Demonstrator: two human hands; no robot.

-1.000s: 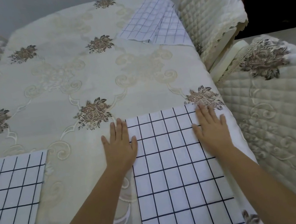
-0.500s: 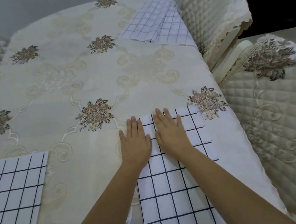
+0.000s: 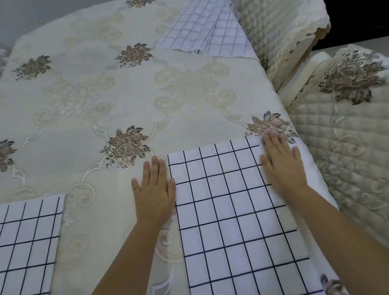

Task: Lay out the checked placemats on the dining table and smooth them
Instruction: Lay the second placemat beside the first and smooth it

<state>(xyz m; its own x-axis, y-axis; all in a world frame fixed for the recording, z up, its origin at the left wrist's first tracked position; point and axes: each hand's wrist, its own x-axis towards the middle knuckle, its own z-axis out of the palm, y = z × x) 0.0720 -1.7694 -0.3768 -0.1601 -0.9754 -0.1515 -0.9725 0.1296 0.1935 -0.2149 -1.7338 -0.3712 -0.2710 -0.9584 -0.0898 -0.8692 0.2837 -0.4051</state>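
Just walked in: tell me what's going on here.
A person has flat hands on a checked placemat on the dining table: left hand at its left edge, right hand at its right. A second placemat lies flat near left; a third placemat sits rumpled at the far right corner.

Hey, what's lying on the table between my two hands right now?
In the head view, the near right checked placemat spans the gap between the left hand and the right hand; nothing else lies on that stretch.

A home dining room: a bench (image 3: 81, 108) under a cream tablecloth embroidered with flowers, quilted lace-edged covers on the chairs (image 3: 278, 8) around it, checked placemats (image 3: 234, 217) laid out.
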